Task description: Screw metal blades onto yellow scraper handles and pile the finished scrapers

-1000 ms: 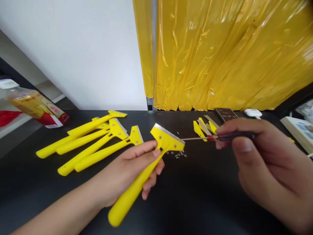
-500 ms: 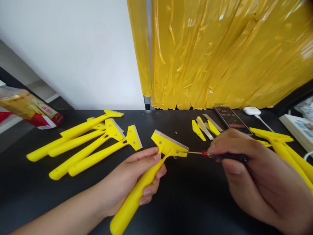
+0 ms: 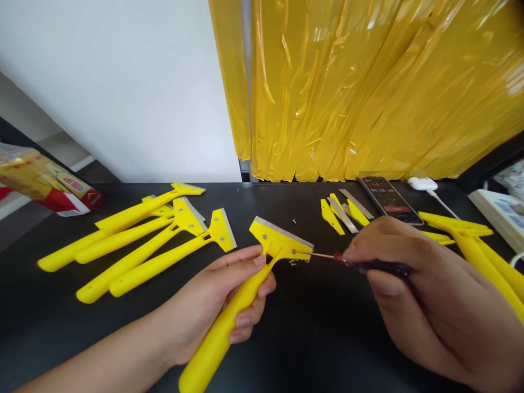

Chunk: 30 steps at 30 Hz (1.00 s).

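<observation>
My left hand (image 3: 233,289) is wrapped round the neck of a yellow scraper (image 3: 221,338), whose head carries a metal blade along its far edge and two screws. Between the thumb and fingers of my right hand (image 3: 426,289) is a screwdriver (image 3: 368,266) with a red and dark handle. Its thin shaft reaches left, and the tip meets the right-hand screw (image 3: 293,251) on the scraper head. Small loose screws (image 3: 292,262) lie just behind the head, and another screw (image 3: 293,221) lies farther back.
Several yellow scrapers (image 3: 159,251) lie overlapping at left. Loose blades (image 3: 343,214) and yellow clamp pieces (image 3: 331,217) lie back right, near a phone (image 3: 391,201) and a white charger (image 3: 421,184). More yellow handles (image 3: 487,256) are at right. A red-gold packet (image 3: 49,183) stands at far left.
The scraper and both hands appear slightly farther left as the view shifts a little. The screwdriver tip stays at the same screw.
</observation>
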Motion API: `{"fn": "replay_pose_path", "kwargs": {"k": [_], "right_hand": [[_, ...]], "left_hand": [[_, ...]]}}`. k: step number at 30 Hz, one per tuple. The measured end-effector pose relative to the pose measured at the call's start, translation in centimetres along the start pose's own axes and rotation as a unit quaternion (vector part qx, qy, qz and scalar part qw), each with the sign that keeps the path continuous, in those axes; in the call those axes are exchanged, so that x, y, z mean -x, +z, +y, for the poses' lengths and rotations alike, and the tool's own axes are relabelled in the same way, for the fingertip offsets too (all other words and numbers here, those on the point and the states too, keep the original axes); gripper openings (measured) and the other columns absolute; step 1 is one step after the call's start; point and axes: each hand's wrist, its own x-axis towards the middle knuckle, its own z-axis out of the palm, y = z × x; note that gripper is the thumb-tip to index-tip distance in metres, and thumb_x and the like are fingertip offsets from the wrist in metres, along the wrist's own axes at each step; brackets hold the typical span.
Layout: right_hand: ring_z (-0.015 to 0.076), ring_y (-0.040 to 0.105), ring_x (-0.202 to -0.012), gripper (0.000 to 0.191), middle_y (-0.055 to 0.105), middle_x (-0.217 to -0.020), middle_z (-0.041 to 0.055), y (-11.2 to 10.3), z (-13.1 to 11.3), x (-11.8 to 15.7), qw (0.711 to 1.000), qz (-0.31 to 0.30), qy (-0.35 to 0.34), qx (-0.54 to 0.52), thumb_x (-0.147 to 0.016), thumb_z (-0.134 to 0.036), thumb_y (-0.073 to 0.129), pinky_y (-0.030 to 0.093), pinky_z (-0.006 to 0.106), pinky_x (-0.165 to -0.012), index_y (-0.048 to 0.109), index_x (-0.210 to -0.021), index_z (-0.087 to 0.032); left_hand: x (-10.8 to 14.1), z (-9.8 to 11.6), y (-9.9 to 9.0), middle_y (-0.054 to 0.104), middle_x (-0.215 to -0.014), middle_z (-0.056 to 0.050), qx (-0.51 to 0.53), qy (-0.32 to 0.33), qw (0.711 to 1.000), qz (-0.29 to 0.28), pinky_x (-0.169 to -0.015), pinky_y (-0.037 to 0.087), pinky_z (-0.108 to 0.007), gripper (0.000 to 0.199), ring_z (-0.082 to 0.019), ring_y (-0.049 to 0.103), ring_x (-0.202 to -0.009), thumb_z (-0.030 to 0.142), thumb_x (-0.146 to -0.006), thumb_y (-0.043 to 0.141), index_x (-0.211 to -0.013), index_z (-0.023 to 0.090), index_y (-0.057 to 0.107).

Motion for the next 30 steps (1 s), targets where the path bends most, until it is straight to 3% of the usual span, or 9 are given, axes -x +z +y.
{"fn": "replay_pose_path", "kwargs": {"k": [5, 8, 13, 18, 21, 24, 27, 30], "right_hand": [[0.0192, 0.066, -0.076, 0.014, 0.069, -0.089, 0.0046, -0.2, 0.1, -0.3, 0.997, -0.007, -0.033, 0.068, -0.101, -0.012, 0.052, 0.052, 0.035, -0.074, 0.060, -0.110, -0.020], [0.0205, 0.066, -0.077, 0.007, 0.070, -0.088, 0.0057, -0.4, 0.2, -0.3, 0.988, -0.014, -0.011, 0.153, -0.104, -0.020, 0.056, 0.049, 0.037, -0.074, 0.063, -0.103, -0.019], [0.0179, 0.059, -0.061, 0.029, 0.061, -0.069, 0.0015, -0.1, -0.1, -0.1, 0.976, -0.004, 0.025, 0.217, -0.106, -0.029, 0.058, 0.039, 0.036, -0.061, 0.062, -0.078, -0.021], [0.0127, 0.047, -0.054, 0.039, 0.050, -0.062, -0.0029, 0.8, 0.1, -0.2, 0.980, -0.019, 0.118, 0.157, -0.106, -0.035, 0.056, 0.033, 0.032, -0.055, 0.048, -0.070, -0.023], [0.0120, 0.042, -0.051, 0.044, 0.043, -0.058, -0.0045, 0.9, 1.5, -0.4, 0.969, -0.052, 0.221, 0.095, -0.105, -0.042, 0.055, 0.030, 0.031, -0.050, 0.044, -0.068, -0.023], [0.0137, 0.044, -0.056, 0.039, 0.042, -0.060, -0.0036, 0.4, 3.5, -0.7, 0.951, -0.078, 0.297, 0.040, -0.104, -0.036, 0.050, 0.032, 0.029, -0.051, 0.045, -0.068, -0.023], [0.0147, 0.049, -0.058, 0.031, 0.048, -0.062, -0.0027, -0.3, 5.1, -0.9, 0.937, -0.066, 0.336, 0.074, -0.099, -0.030, 0.051, 0.034, 0.029, -0.053, 0.050, -0.069, -0.023], [0.0155, 0.055, -0.056, 0.023, 0.057, -0.063, -0.0027, -0.4, 6.1, -1.0, 0.919, -0.098, 0.345, 0.165, -0.098, -0.033, 0.054, 0.034, 0.030, -0.054, 0.062, -0.078, -0.024]], "left_hand": [[-0.2, 0.0, -0.1, 0.059, -0.083, 0.001, -0.017, 0.005, 1.000, 0.011, -0.040, 0.034, -0.017, 0.024, -0.006, 0.043, -0.049, 0.041, -0.101, 0.069, -0.093, 0.022, 0.057], [-0.1, 0.0, 0.1, 0.059, -0.083, 0.001, -0.028, 0.002, 0.999, 0.026, -0.040, 0.035, -0.017, 0.025, -0.005, 0.043, -0.048, 0.041, -0.100, 0.070, -0.092, 0.021, 0.058], [0.4, -0.2, 1.0, 0.059, -0.081, 0.001, -0.045, -0.017, 0.999, 0.015, -0.039, 0.035, -0.016, 0.029, -0.004, 0.044, -0.045, 0.042, -0.101, 0.069, -0.087, 0.019, 0.058], [0.5, -0.4, 1.2, 0.060, -0.082, 0.001, -0.051, -0.021, 0.998, 0.017, -0.039, 0.036, -0.016, 0.029, -0.004, 0.045, -0.045, 0.044, -0.100, 0.070, -0.088, 0.020, 0.058], [0.3, -0.3, 0.9, 0.061, -0.083, 0.001, -0.056, -0.019, 0.998, 0.030, -0.040, 0.036, -0.017, 0.028, -0.005, 0.044, -0.047, 0.044, -0.100, 0.070, -0.092, 0.020, 0.059], [0.0, -0.2, 0.6, 0.060, -0.083, 0.001, -0.054, -0.020, 0.997, 0.046, -0.040, 0.035, -0.017, 0.026, -0.006, 0.044, -0.049, 0.044, -0.099, 0.071, -0.096, 0.021, 0.059], [-0.1, 0.0, 0.4, 0.060, -0.082, 0.002, -0.051, -0.016, 0.997, 0.053, -0.040, 0.034, -0.017, 0.027, -0.006, 0.044, -0.049, 0.045, -0.099, 0.072, -0.096, 0.022, 0.058], [0.0, 0.2, 0.3, 0.061, -0.082, 0.002, -0.046, -0.017, 0.996, 0.069, -0.040, 0.034, -0.017, 0.027, -0.006, 0.044, -0.049, 0.044, -0.098, 0.072, -0.098, 0.022, 0.057]]}}
